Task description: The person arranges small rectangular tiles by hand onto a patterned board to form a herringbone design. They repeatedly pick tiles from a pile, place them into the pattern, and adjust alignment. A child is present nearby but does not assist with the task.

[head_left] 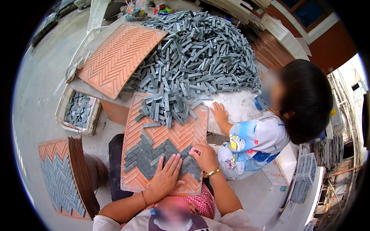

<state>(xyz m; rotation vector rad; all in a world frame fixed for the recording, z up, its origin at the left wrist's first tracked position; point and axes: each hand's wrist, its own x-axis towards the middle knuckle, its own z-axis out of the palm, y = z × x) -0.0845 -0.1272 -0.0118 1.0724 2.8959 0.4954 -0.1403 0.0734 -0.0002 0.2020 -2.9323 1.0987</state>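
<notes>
Concrete floor (36, 111) surrounds the work position in the head view, with a large pile of loose gray strips (208, 54) heaped beyond it. An orange herringbone mold (135, 178) lies ahead of the person's body, long axis pointing away; its near half carries laid gray strips (140, 156), set along two crossing diagonals. Left hand (166, 179): palm down, fingers extended and slightly spread, resting on the laid strips. Right hand (206, 157): thumb and fingertips drawn together at the right edge of the laid area; whether a strip is pinched there cannot be told. Loose strips (165, 106) lie mixed in direction on the mold's far end, straight ahead of both hands. Bare grooves (196, 120) lie between, the right hand nearer those along the right rim. Another person's hand (219, 112) rests just beside the mold's far right side.
</notes>
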